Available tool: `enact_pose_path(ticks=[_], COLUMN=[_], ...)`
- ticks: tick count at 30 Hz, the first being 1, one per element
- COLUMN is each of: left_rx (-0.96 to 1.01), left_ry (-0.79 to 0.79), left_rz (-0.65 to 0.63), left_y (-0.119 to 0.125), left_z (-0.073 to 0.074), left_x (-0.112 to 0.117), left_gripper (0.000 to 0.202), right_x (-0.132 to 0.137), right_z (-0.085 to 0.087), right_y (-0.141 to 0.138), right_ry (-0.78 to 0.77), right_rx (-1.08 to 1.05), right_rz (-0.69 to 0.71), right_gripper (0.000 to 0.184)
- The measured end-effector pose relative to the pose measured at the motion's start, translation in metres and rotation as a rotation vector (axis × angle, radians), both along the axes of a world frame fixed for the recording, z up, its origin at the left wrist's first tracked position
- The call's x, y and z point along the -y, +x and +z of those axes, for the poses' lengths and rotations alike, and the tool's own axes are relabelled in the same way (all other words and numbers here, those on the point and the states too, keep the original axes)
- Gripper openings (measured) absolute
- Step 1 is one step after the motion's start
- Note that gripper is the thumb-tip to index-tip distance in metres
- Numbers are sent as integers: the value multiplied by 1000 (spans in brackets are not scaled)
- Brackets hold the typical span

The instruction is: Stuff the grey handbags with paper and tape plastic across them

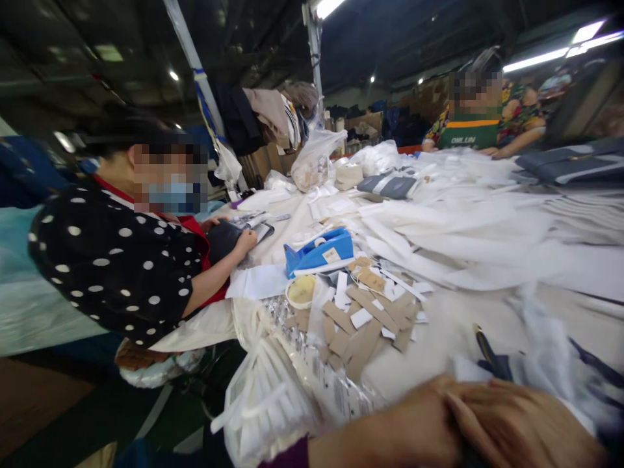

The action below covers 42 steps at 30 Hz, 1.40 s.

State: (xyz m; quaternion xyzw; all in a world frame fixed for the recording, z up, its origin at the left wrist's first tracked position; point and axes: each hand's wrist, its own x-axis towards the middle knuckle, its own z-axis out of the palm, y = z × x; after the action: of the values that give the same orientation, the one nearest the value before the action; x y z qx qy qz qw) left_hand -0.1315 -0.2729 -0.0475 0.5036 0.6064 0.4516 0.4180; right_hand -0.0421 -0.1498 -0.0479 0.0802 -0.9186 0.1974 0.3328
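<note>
At the bottom right, my two hands meet and overlap over the table edge. My left hand (436, 393) comes in from the left behind a purple cuff (287, 455); its fingers are hidden behind the other hand. My right hand (526, 422) is curled, its fingers close together and somewhat blurred. Something dark shows just below the hands, too covered to name. Right beyond them lie a dark, slim object with a gold-coloured tip (482, 344), dark fabric (502, 367) and crumpled translucent plastic (550, 344).
A blue tape dispenser (319, 252), a small tub of yellowish stuff (301, 292) and scattered brown card strips (363, 325) lie mid-table. White sheets (439, 240) cover the right. A bag of white strips (268, 403) hangs at the near edge. Co-workers sit left (117, 260) and far right (472, 133).
</note>
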Motion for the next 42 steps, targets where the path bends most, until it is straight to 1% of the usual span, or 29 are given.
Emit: enact_pose_path(ticks=[2,3,4,5,6,7,8,10,12,13,14,16,17,19,21,24,26,28,30,32,34,36,37,39,42], left_rx=[-135,-211,-285,-346,-385,-414,-438,-477,-499,-500,-489,-430,-389,-313,-276,-278,-283,-265,-228,-211,-222,-234,-234,-231,-230], left_ry=[57,58,21,-21,-49,-63,-63,-70,-44,-1,54,158,199,230,223,214,233,244,223,144,13,-101,-133,-167,-203], left_rz=[-85,-80,-45,25,64,59,28,-56,-128,-148,-153,-124,-99,-59,-74,-129,-112,-36,123,318,464,531,550,573,596], left_y=[-5,-8,-11,-15,-17,-19,-21,-20,-15,-12,-9,-5,-3,-1,-1,-2,0,7,16,27,35,38,38,37,35], left_z=[19,30,40,50,57,63,66,63,53,46,40,31,28,25,25,25,23,20,18,19,23,28,30,34,35], left_x=[11,21,32,46,61,77,92,117,133,136,137,134,131,125,122,122,122,119,113,104,94,86,82,75,67], left_gripper=[65,67,65,63,65,68,70,71,66,60,53,39,33,26,26,32,31,26,20,13,7,10,12,14,15], right_x=[2,4,7,9,11,13,14,14,14,14,14,14,14,14,13,12,11,11,11,10,10,9,9,9,9], right_z=[10,16,22,27,32,36,39,43,46,48,49,52,53,54,54,53,54,55,56,57,58,59,60,61,62], right_y=[4,5,6,6,5,4,3,2,2,2,2,2,2,2,2,2,2,2,2,2,2,2,2,3,4], right_ry=[117,182,244,292,323,342,352,356,351,348,345,344,346,346,336,310,295,274,246,220,197,179,170,149,111], right_rx=[138,204,264,315,357,396,433,492,531,551,573,621,641,659,666,677,684,685,678,667,657,651,649,647,649], right_rz=[35,25,6,-23,-54,-79,-95,-100,-95,-93,-93,-86,-81,-74,-66,-62,-53,-46,-39,-30,-17,-14,-16,-23,-15], right_gripper=[39,41,43,45,47,49,50,53,54,54,55,54,54,55,56,56,55,54,54,53,52,51,51,51,51])
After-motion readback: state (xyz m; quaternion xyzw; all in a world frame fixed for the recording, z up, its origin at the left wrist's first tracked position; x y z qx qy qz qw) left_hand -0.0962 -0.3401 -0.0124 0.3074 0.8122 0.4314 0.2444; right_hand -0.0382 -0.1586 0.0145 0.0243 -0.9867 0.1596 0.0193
